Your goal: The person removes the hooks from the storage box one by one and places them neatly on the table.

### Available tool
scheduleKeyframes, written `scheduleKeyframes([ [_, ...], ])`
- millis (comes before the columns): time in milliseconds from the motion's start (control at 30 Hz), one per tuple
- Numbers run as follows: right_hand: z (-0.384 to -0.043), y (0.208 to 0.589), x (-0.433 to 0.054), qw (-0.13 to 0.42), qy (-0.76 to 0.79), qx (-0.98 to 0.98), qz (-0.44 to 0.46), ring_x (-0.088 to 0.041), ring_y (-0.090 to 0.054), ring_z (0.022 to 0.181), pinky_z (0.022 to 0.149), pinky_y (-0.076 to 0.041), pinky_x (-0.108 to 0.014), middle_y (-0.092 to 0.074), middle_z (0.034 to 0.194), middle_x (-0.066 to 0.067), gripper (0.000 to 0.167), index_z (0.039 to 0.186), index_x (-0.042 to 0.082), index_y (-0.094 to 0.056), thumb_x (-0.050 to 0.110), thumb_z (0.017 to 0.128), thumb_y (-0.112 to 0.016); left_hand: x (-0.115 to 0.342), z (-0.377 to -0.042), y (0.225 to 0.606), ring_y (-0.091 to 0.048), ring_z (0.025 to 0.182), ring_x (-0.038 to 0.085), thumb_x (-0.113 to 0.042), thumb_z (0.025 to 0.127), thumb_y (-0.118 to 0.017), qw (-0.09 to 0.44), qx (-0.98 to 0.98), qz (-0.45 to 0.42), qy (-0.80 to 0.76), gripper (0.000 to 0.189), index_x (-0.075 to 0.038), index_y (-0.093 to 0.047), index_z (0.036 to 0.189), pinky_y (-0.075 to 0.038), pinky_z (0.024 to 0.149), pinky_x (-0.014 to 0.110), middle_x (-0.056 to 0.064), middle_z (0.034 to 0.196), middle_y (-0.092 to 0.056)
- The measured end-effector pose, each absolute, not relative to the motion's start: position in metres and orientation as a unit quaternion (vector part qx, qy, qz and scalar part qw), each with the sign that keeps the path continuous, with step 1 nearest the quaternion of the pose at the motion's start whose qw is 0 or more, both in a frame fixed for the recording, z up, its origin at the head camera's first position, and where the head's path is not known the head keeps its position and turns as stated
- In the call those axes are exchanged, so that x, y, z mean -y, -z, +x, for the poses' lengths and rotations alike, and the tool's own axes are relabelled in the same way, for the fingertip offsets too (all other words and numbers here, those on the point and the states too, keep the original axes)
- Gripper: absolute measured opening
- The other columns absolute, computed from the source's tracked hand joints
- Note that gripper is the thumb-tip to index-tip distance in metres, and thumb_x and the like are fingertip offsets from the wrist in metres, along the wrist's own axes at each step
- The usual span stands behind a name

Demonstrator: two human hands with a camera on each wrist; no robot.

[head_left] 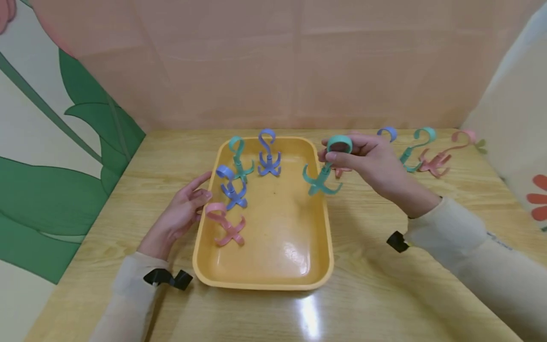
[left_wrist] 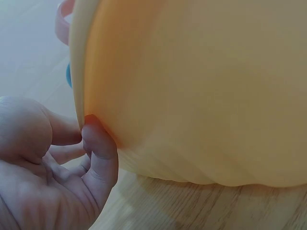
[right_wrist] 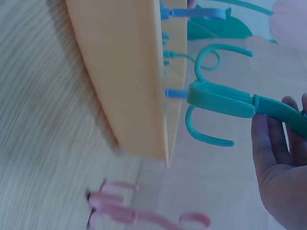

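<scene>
Head view: the right hand (head_left: 378, 164) pinches a green hook (head_left: 320, 183) at its loop, right of center, by the right edge of a yellow tray (head_left: 265, 287); the left hand (head_left: 181, 211) grips the left rim. Probably mid-carry, calling next for lowering beside the 4 hooks (head_left: 233, 195) inside. Its prongs curve upward.

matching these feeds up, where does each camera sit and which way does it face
Head: worn on the head, looking forward and down at the yellow tray; left hand, right hand and sleeves show.
Left wrist: worn on the left wrist, facing the tray's outer wall; the left hand shows, holding the rim.
Right wrist: worn on the right wrist, facing the green hook and tray side; part of the right hand shows.
Shared: head and right wrist both show the held green hook.
</scene>
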State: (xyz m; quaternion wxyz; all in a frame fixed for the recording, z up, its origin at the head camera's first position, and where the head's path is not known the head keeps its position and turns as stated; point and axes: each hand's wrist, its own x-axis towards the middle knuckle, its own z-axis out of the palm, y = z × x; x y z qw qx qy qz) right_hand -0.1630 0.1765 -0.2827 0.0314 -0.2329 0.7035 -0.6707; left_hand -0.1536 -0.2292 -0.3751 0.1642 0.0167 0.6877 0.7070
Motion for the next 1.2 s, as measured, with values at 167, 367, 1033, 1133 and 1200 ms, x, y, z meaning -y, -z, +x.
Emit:
scheduleKeyframes([
  [167,-0.155,0.28,-0.203,0.018,0.696,-0.68,-0.23,-0.026,-0.072,0.099,0.081,-0.058,-0.031,-0.073,0.106,-0.018,0.027,0.12,-0.012,-0.064,-0.007,0.094,-0.065,0.231,-0.153,0.374,-0.067,0.087,0.016,-0.007,0.106,-0.046,0.166,-0.684,0.022,-0.71,0.059,-0.017,-0.025,0.161,-0.059,0.066,0.029,0.014,0.108,-0.058],
  [367,-0.147,0.278,-0.238,-0.024,0.705,-0.682,-0.192,-0.023,-0.072,0.098,0.082,-0.057,-0.028,-0.073,0.108,-0.015,0.024,0.116,-0.018,-0.062,-0.009,0.094,-0.064,0.23,-0.153,0.374,-0.067,0.085,0.015,-0.006,0.106,-0.045,0.166,-0.685,0.025,-0.709,0.059,-0.016,-0.025,0.161,-0.058,0.065,0.029,0.013,0.106,-0.058],
  [1033,-0.128,0.305,-0.345,-0.096,0.718,-0.674,-0.143,-0.027,-0.072,0.096,0.079,-0.058,-0.03,-0.072,0.103,-0.023,0.034,0.125,-0.023,-0.054,-0.022,0.092,-0.055,0.23,-0.152,0.374,-0.066,0.085,0.014,-0.007,0.107,-0.045,0.164,-0.688,0.028,-0.707,0.059,-0.015,-0.023,0.161,-0.059,0.067,0.031,0.01,0.105,-0.058],
  [1133,-0.128,0.311,-0.362,-0.108,0.72,-0.674,-0.127,-0.025,-0.072,0.097,0.081,-0.057,-0.03,-0.073,0.105,-0.021,0.028,0.12,-0.023,-0.057,-0.019,0.092,-0.057,0.23,-0.151,0.374,-0.066,0.084,0.014,-0.007,0.107,-0.045,0.164,-0.689,0.027,-0.705,0.059,-0.015,-0.024,0.161,-0.059,0.066,0.03,0.01,0.104,-0.057],
  [1200,-0.128,0.313,-0.373,-0.115,0.718,-0.676,-0.117,-0.022,-0.072,0.098,0.081,-0.057,-0.029,-0.073,0.105,-0.019,0.023,0.115,-0.023,-0.059,-0.017,0.093,-0.058,0.23,-0.151,0.373,-0.067,0.084,0.014,-0.007,0.107,-0.045,0.164,-0.69,0.026,-0.704,0.059,-0.016,-0.024,0.161,-0.058,0.066,0.03,0.01,0.105,-0.058],
])
